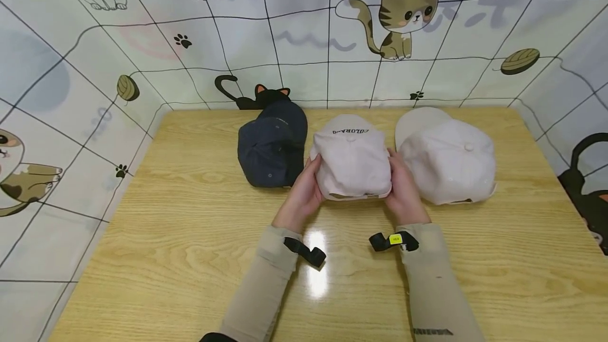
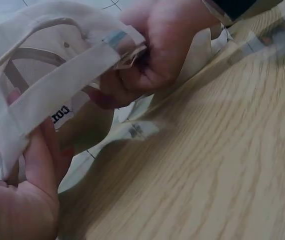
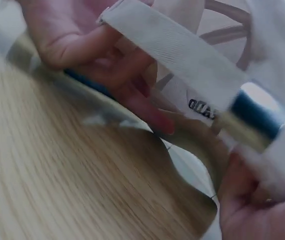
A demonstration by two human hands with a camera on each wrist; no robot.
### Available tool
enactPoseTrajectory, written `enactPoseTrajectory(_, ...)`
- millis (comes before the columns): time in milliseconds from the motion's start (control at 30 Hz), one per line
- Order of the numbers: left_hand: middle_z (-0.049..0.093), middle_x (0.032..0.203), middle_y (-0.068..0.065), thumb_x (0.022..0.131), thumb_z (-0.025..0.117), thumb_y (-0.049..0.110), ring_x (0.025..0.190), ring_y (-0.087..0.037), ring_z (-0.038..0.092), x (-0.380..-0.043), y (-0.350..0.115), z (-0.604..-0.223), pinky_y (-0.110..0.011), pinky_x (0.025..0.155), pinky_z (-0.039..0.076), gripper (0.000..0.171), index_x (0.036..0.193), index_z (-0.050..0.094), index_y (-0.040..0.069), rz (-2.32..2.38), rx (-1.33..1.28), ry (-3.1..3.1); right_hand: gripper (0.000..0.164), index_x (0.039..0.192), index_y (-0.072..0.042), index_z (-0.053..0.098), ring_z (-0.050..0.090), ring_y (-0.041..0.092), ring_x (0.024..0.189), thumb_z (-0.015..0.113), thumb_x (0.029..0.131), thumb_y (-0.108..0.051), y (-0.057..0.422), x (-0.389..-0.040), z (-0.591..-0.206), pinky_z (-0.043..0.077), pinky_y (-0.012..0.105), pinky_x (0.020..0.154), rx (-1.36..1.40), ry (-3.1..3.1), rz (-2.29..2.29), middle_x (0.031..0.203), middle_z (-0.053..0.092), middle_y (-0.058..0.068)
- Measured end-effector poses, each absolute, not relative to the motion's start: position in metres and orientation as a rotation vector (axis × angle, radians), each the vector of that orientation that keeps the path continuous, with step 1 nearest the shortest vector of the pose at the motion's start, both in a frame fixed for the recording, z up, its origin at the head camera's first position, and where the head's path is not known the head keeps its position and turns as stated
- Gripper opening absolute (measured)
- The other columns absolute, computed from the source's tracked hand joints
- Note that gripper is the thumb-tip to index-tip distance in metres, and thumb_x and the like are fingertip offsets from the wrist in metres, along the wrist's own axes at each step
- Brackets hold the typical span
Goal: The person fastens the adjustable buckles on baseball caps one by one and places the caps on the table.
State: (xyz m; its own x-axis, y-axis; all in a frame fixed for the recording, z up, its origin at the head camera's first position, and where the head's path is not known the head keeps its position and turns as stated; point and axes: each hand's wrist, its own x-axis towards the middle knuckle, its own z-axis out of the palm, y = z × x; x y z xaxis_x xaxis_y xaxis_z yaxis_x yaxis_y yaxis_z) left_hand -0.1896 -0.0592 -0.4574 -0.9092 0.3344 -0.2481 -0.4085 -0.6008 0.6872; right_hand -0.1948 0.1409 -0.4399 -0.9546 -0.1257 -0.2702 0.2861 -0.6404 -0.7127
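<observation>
Between my two hands is a white baseball cap (image 1: 353,165) with dark lettering on its front, its brim pointing away from me. My left hand (image 1: 305,194) grips its left side, the thumb on the outside. On the opposite side, my right hand (image 1: 405,190) holds the cap near the back edge. The left wrist view shows fingers of the left hand (image 2: 30,185) inside the cap, under the back strap (image 2: 65,77). A shiny metal buckle (image 3: 257,112) sits on the strap close to the right hand (image 3: 262,207). The left hand (image 3: 82,45) also appears in the right wrist view.
A dark navy cap (image 1: 268,152) lies left of the held cap. At its right lies another white cap (image 1: 451,160), brim toward the back. All are over a wood-grain table (image 1: 190,257), backed by a cat-print cloth (image 1: 304,41). Black straps circle both wrists.
</observation>
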Motion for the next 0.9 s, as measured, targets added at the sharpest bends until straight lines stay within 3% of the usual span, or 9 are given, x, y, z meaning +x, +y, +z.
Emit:
enactPoseTrajectory(67,0.048,0.119,-0.004,0.091,0.044,0.044,0.101,-0.017,0.053,-0.190,-0.060,-0.459,-0.035,0.076,0.047,0.047,0.134,0.027,0.031,2.460,-0.172,1.140,0.056,0.143,-0.015,0.014,0.022,0.009,0.125,0.043,0.095,-0.022,0.140,-0.195,-0.439,0.022,0.024,0.101,0.322,1.396,-2.566,0.145,0.010,-0.002)
enactPoseTrajectory(133,0.047,0.121,-0.005,0.090,0.043,0.047,0.103,-0.019,0.052,-0.192,-0.061,-0.461,-0.037,0.077,0.047,0.050,0.134,0.025,0.031,2.441,-0.202,1.189,0.059,0.143,-0.014,0.011,0.016,0.010,0.128,0.043,0.095,-0.024,0.140,-0.195,-0.439,0.017,0.026,0.104,0.352,1.501,-2.519,0.147,0.003,-0.002)
enactPoseTrajectory(367,0.028,0.137,-0.005,0.089,0.043,0.050,0.117,-0.025,0.038,-0.192,-0.058,-0.459,-0.044,0.084,0.041,0.060,0.138,0.011,0.037,2.321,-0.218,1.546,0.052,0.140,-0.010,0.024,0.027,0.015,0.124,0.043,0.095,-0.026,0.138,-0.198,-0.438,0.023,0.029,0.102,0.327,1.671,-2.434,0.141,0.023,0.004)
enactPoseTrajectory(467,0.008,0.146,-0.002,0.091,0.040,0.047,0.129,-0.020,0.020,-0.191,-0.056,-0.455,-0.041,0.097,0.030,0.068,0.143,-0.001,0.030,2.229,-0.214,1.775,0.052,0.139,-0.010,0.027,0.028,0.016,0.124,0.045,0.094,-0.029,0.134,-0.199,-0.438,0.022,0.032,0.102,0.312,1.754,-2.401,0.140,0.025,0.004)
enactPoseTrajectory(567,-0.006,0.148,-0.001,0.092,0.037,0.046,0.133,-0.013,0.000,-0.191,-0.054,-0.447,-0.033,0.105,0.012,0.071,0.144,-0.004,0.018,2.111,-0.235,2.019,0.053,0.138,-0.010,0.031,0.030,0.015,0.122,0.047,0.092,-0.033,0.133,-0.201,-0.442,0.024,0.032,0.101,0.308,1.826,-2.383,0.139,0.028,0.004)
enactPoseTrajectory(667,-0.005,0.149,-0.001,0.092,0.033,0.050,0.133,-0.012,-0.005,-0.190,-0.052,-0.442,-0.030,0.106,0.003,0.072,0.144,-0.001,0.014,2.008,-0.271,2.172,0.054,0.136,-0.011,0.035,0.034,0.015,0.120,0.049,0.091,-0.036,0.136,-0.207,-0.454,0.027,0.031,0.100,0.321,1.888,-2.366,0.137,0.030,0.003)
enactPoseTrajectory(900,-0.006,0.149,-0.001,0.089,0.025,0.061,0.134,-0.013,-0.007,-0.189,-0.052,-0.445,-0.035,0.106,-0.001,0.076,0.144,0.000,0.015,1.999,-0.215,2.212,0.050,0.135,-0.010,0.037,0.030,0.015,0.121,0.046,0.092,-0.034,0.134,-0.201,-0.445,0.024,0.031,0.100,0.358,2.039,-2.231,0.139,0.027,0.004)
